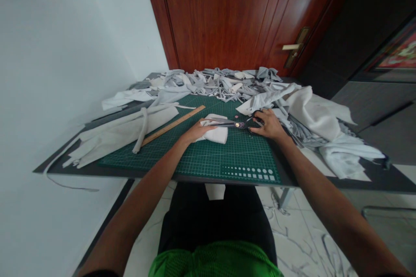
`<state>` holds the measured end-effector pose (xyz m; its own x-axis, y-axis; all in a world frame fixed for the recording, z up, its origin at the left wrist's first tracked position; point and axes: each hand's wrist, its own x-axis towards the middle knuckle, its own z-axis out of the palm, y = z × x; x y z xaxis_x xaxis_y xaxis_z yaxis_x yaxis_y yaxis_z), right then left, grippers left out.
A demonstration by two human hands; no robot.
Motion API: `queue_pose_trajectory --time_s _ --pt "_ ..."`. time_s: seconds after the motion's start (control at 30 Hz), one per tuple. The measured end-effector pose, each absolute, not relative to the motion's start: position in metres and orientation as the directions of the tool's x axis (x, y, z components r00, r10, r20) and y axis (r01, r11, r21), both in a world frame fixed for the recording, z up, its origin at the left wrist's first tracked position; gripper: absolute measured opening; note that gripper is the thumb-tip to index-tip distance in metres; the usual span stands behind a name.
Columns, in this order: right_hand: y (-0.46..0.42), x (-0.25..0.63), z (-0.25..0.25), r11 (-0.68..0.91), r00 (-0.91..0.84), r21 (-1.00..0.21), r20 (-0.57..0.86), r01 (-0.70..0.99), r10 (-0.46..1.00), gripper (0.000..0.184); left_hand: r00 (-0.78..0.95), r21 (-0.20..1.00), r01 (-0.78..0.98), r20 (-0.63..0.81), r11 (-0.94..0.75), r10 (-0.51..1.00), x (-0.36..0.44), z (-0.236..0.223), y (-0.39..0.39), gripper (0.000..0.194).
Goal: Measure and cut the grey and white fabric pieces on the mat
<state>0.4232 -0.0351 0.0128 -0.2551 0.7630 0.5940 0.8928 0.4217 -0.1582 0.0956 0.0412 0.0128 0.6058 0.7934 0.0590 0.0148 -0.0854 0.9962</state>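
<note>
A small folded piece of white cloth (217,134) lies on the green cutting mat (208,160). My left hand (197,130) rests on its left edge, fingers curled over the fabric and pressing it down. My right hand (268,124) grips the dark handles of a pair of scissors (234,124). The scissor blades point left and lie across the top of the cloth. A wooden ruler (173,124) lies slanted on the mat just left of my left hand.
Long grey-white fabric pieces (126,132) lie at the left. A heap of cut strips (214,82) fills the table's far side. A large white cloth pile (328,134) hangs off the right. A wooden door (240,13) stands behind. Scraps litter the floor (292,229).
</note>
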Motion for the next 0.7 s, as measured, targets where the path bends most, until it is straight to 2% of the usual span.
queue_pose_trajectory --time_s 0.27,0.53,0.7 --pt "-0.0359 0.4233 0.0144 0.415 -0.255 -0.146 0.596 0.898 0.762 0.029 0.572 0.992 0.049 0.064 -0.112 0.817 0.096 0.0155 0.0389 0.043" --pt "-0.0341 0.4239 0.015 0.41 -0.271 -0.12 0.582 0.904 0.767 0.031 0.527 0.987 0.089 0.068 -0.135 0.847 0.0952 0.0115 0.0399 0.033" --pt "-0.0342 0.4257 0.0139 0.412 -0.263 -0.13 0.589 0.902 0.764 0.031 0.487 0.992 0.09 0.035 -0.09 0.873 0.0949 0.0104 0.0399 0.026"
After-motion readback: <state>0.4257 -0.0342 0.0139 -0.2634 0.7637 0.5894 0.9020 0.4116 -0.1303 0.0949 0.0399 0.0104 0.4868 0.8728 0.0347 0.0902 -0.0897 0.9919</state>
